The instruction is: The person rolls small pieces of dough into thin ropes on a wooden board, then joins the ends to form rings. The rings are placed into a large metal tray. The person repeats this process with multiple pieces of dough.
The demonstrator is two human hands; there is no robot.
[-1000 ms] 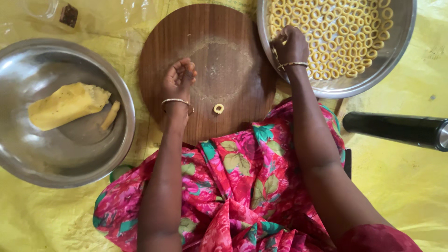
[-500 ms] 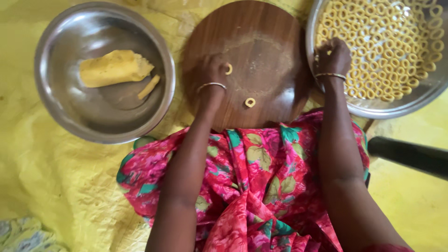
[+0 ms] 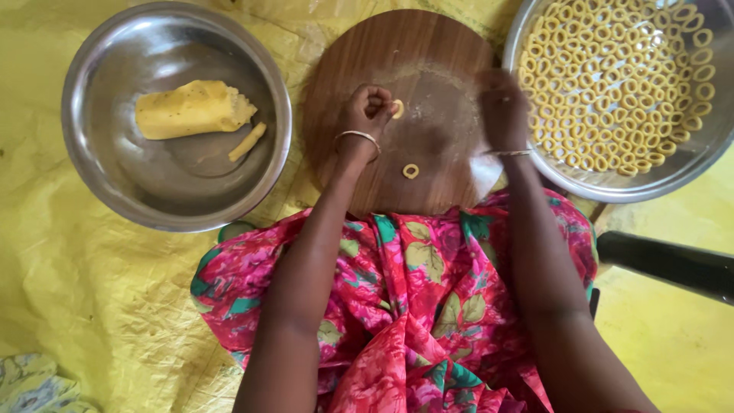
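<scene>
Right hand point(image 3: 501, 107): back from the ring tray point(image 3: 692, 164) to the round board point(image 3: 428, 46) at 3 o'clock, blurred, fingers' state unclear. Left hand point(image 3: 367, 115): fingers clamped on a dough piece point(image 3: 397, 108). Finished ring point(image 3: 410, 170) at 6 o'clock, unmoved.

Bare brown wood lies open between my hands on the round wooden board point(image 3: 428, 53); steel bowl of yellow dough point(image 3: 92, 176) blocks left, steel tray of dough rings point(image 3: 688, 164) blocks right.

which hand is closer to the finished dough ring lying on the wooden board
Left. The left hand is just above and left of the dough ring on the round wooden board; the right hand is farther off, up and right.
</scene>
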